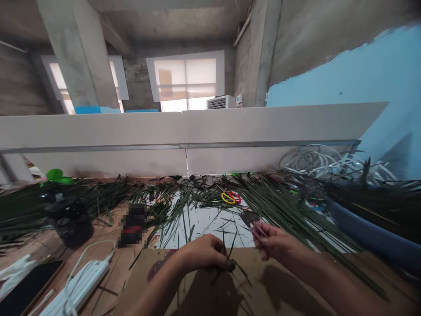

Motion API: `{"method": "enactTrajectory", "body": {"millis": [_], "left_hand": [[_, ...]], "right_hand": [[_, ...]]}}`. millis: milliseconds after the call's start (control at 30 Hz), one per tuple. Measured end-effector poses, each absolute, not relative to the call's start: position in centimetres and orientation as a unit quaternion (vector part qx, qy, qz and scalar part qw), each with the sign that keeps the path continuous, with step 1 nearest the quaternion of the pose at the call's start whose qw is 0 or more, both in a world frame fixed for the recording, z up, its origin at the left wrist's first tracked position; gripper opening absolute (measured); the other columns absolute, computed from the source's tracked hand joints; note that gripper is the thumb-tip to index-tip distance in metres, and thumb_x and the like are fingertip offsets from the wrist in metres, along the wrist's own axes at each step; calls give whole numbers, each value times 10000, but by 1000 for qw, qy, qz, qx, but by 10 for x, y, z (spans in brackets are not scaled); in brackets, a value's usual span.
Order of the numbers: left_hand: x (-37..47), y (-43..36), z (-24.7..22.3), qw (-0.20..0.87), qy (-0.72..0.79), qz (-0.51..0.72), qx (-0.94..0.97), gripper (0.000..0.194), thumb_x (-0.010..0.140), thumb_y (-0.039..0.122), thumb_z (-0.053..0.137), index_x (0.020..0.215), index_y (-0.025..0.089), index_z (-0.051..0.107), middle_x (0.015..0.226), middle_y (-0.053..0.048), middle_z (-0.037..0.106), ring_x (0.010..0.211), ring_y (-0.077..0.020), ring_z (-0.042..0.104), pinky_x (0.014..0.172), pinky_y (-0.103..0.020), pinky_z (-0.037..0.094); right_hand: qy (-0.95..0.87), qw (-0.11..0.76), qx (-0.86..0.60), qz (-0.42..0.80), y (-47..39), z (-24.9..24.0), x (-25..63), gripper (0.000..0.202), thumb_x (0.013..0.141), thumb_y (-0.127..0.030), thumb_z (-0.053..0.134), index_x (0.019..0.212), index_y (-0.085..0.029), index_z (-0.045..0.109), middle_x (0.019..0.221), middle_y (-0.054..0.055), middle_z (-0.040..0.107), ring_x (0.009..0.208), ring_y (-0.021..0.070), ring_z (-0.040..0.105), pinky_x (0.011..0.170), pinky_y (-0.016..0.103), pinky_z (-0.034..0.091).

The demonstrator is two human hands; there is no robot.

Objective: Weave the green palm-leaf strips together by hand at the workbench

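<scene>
Near the bottom centre, my left hand [205, 253] is closed on a small green woven leaf piece [232, 265], with thin leaf strips sticking out from it. To its right, my right hand [272, 240] is raised over the edge of the brown cardboard [138, 281], its fingers pinched on a small pinkish-purple item [259, 231] that I cannot make out clearly. The two hands are apart. A dark purple object [158, 268] lies on the cardboard, partly hidden behind my left forearm.
Long green leaves [279, 206] cover the table's back and right. Yellow-and-red scissors [231, 198] lie behind the hands. A blue basin [362, 228] stands right; a dark container [70, 224], power strip [82, 285] and phone [29, 287] are left.
</scene>
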State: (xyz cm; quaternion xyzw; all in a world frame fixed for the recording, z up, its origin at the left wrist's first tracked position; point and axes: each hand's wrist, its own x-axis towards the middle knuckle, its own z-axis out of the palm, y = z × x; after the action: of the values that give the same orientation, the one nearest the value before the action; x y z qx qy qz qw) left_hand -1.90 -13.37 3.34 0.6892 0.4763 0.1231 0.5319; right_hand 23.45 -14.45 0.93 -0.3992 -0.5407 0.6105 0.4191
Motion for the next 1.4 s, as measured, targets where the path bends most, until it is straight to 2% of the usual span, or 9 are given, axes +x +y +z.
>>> {"method": "enactTrajectory", "body": {"millis": [67,167,267,333,467,767,1000,1167,1400], "left_hand": [[-20,-123,36,512,480,102,704,189,558,338,731,582,192,614,523,33,555,463,-110,443,454,-253,274],[-24,-108,34,498,486,92,712,174,562,324,730,580,193,616,519,38,538,482,-117,442,457,-252,277],[-28,-95,26,492,493,95,711,150,560,302,730,597,192,635,535,39,542,512,-124,444,460,-251,270],[-28,-89,18,500,492,99,706,147,554,291,734,611,192,642,548,39,549,534,-129,448,469,-248,278],[-26,-84,5,512,486,100,701,154,551,286,738,610,196,627,537,53,524,542,-131,435,480,-248,286],[-22,-83,-8,487,504,84,708,139,547,294,707,612,203,624,548,54,525,549,-138,438,488,-254,286],[-20,-84,-8,461,503,74,727,144,553,295,708,599,201,608,522,60,494,528,-131,422,463,-255,257],[-21,-83,-7,473,499,69,723,145,559,299,708,621,192,633,534,54,511,532,-128,431,468,-250,269],[-21,-81,-9,475,490,54,729,155,551,295,701,653,190,648,562,61,531,549,-127,438,482,-242,293]], "right_hand": [[-557,375,-398,625,-144,14,229,205,667,-269,612,840,-214,517,762,12,645,602,159,585,600,282,395],[-598,345,-437,576,-133,13,229,191,658,-254,561,840,-232,507,658,-37,568,582,156,523,552,264,345],[-679,295,-471,480,-118,8,234,136,809,-357,554,882,-244,569,690,-35,539,671,177,493,607,275,357],[-727,259,-481,416,-111,4,237,227,894,-458,519,864,-248,598,764,-12,586,756,204,508,665,288,370],[-754,235,-488,371,-103,-6,236,328,936,-521,480,777,-249,572,808,-5,622,793,218,537,708,291,383],[-756,198,-498,377,-97,-17,224,304,922,-451,498,729,-226,564,746,2,615,729,197,518,620,284,331],[-684,265,-511,448,-97,-29,220,296,878,-404,538,650,-216,534,604,-19,497,597,156,443,536,275,289],[-712,241,-519,407,-94,-24,226,298,860,-416,546,653,-204,573,614,-3,540,629,172,473,553,276,300],[-786,163,-498,328,-98,14,217,228,878,-345,526,758,-192,645,706,-1,641,695,179,553,588,259,333]]}}
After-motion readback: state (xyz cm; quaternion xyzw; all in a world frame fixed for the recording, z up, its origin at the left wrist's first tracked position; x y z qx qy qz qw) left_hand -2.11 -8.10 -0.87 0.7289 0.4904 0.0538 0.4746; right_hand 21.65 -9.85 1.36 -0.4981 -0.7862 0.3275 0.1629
